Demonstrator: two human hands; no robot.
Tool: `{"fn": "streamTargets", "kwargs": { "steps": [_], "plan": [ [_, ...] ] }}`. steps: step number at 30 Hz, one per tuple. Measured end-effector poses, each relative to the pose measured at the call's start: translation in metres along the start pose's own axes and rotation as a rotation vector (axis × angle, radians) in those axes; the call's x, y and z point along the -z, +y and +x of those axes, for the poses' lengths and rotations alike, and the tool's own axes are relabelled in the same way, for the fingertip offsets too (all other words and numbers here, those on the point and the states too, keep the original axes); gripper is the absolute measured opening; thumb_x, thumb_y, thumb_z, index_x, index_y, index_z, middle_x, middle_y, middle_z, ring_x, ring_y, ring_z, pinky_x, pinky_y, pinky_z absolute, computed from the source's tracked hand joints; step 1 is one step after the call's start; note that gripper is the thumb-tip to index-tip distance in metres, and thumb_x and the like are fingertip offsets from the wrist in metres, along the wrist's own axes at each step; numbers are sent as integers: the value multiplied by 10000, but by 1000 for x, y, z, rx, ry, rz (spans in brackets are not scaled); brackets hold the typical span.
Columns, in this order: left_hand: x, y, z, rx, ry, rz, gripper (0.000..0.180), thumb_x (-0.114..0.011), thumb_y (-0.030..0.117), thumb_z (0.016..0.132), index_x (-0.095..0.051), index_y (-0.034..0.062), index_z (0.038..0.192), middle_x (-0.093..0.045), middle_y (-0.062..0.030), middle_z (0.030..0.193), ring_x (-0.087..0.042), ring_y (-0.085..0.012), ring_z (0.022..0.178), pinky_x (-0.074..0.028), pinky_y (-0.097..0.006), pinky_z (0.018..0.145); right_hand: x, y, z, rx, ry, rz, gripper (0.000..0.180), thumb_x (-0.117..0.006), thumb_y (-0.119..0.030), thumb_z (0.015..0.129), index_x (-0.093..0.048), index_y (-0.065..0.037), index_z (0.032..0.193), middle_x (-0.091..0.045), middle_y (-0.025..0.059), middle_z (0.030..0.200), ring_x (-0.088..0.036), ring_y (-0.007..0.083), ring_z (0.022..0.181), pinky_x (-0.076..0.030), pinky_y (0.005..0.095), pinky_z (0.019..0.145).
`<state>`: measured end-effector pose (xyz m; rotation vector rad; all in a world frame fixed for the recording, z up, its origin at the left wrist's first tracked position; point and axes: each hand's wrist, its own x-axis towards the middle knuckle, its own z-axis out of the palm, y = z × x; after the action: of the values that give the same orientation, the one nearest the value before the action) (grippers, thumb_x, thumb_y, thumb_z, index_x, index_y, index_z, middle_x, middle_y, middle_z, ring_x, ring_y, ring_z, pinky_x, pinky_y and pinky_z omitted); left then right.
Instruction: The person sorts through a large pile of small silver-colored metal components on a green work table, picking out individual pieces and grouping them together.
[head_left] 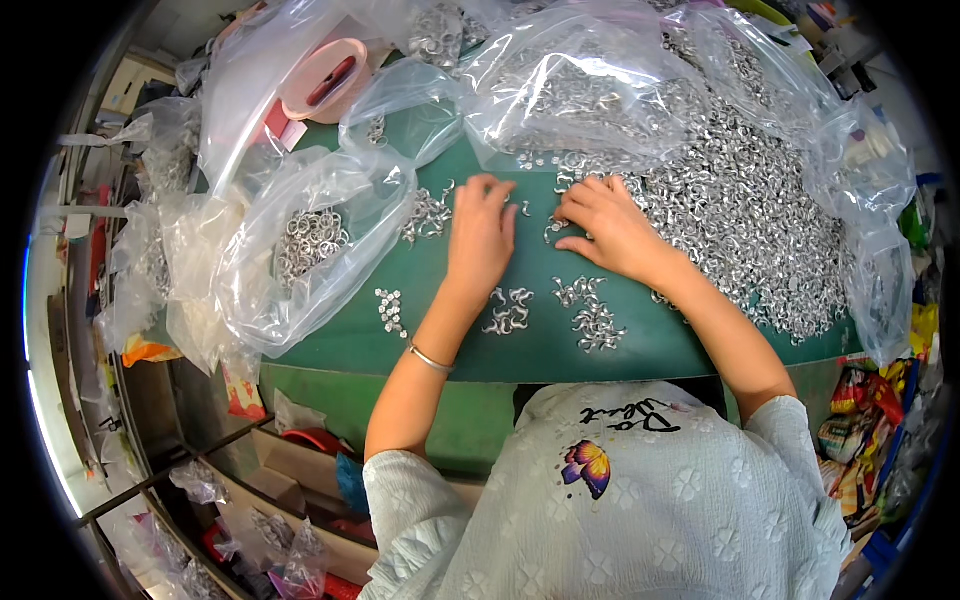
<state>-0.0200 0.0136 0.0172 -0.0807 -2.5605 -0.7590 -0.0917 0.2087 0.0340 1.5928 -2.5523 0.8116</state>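
My left hand [483, 235] is over the green table with its fingers bent together; anything between the tips is too small to make out. A small curved silver metal piece [526, 209] lies just right of it. My right hand [615, 228] rests at the edge of the large heap of curved metal pieces [750, 205]. Its thumb and fingers are apart around a few loose pieces [553, 231]. Left of my left hand is a small pile of curved pieces [428, 216]. Nearer me lie a cluster of round pieces [390, 311] and two groups of curved pieces [508, 311] [597, 322].
An open clear plastic bag [375, 235] holds silver rings [312, 243] at the left. Behind it stands a pink basket [345, 90] with a red-handled tool [332, 81]. Clear plastic sheeting [590, 75] covers more pieces at the back. Below the table's left side is an open drawer [290, 465].
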Motion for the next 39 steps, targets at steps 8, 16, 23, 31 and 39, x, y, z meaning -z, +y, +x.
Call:
{"fn": "streamTargets", "kwargs": {
  "steps": [8, 16, 23, 31, 39],
  "plan": [
    [-4, 28, -15, 36, -303, -250, 262, -667, 15, 797, -607, -24, 1049, -546, -156, 1003, -554, -337, 952, -461, -385, 843, 7, 15, -2, -197, 176, -424, 102, -623, -73, 755, -639, -76, 855, -586, 57, 893, -530, 252, 937, -375, 393, 835],
    [-7, 37, -28, 73, -274, -249, 217, -638, -65, 762, -581, -4, 963, -550, -138, 910, -569, -312, 875, -474, -383, 781, -2, 8, -4, -1, 58, -251, 130, -668, -76, 721, -635, -60, 846, -557, 66, 899, -522, 246, 911, -390, 351, 791],
    [-1, 44, -31, 215, -380, -512, 269, -625, -75, 769, -587, -3, 1025, -571, -148, 946, -571, -316, 859, -476, -380, 783, -6, 7, -15, 54, -3, -27, 147, -660, -97, 754, -594, -53, 878, -547, 80, 922, -516, 250, 947, -387, 380, 832],
    [-6, 2, -4, 91, -94, 32, 315, -553, -82, 788, -566, -67, 1103, -528, -185, 1098, -507, -354, 1004, -440, -409, 886, 5, 19, 9, -204, 150, -283, 221, -667, -132, 774, -593, -31, 957, -582, 117, 1001, -523, 281, 996, -394, 390, 858],
    [-5, 43, -33, -11, -348, -239, 232, -544, -79, 821, -600, -20, 1038, -541, -165, 1042, -535, -342, 964, -450, -391, 872, 2, 17, -13, -45, -21, -74, 341, -671, -142, 808, -615, -51, 1132, -545, 112, 1262, -481, 298, 1205, -329, 436, 1014]
  ]
}}
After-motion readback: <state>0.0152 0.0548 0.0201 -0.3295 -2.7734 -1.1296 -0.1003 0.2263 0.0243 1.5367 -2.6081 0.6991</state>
